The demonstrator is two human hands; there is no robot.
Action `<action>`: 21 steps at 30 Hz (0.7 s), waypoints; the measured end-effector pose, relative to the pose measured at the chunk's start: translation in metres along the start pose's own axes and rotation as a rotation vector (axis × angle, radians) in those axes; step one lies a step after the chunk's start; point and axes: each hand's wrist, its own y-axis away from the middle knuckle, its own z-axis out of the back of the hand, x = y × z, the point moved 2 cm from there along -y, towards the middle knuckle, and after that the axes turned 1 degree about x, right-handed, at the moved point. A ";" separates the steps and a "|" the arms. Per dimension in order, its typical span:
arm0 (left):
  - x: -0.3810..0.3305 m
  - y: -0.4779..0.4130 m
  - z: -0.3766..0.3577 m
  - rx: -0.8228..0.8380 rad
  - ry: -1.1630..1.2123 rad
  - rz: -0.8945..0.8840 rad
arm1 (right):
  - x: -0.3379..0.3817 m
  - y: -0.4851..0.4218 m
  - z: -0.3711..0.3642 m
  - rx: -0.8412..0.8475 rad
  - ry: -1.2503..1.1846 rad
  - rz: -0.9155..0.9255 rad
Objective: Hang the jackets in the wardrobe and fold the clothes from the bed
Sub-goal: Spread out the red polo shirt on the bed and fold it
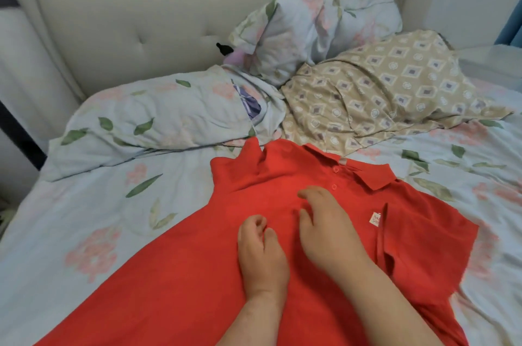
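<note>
Head view, close over bed, downward toward headboard, edges seemingly warped.

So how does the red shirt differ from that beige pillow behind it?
The red shirt is plain, while the beige pillow has a diamond print. The shirt lies spread flat; the pillow is puffy and rumpled. The left hand and right hand rest on the shirt; neither touches the pillow. Both lie on the flowered sheet.

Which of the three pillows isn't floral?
The beige pillow on the right, printed with diamonds; the left pillow and back pillow are pale blue floral.
</note>
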 end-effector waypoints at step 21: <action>-0.007 -0.196 0.042 0.301 -0.164 0.487 | -0.013 -0.024 -0.063 0.082 0.426 0.033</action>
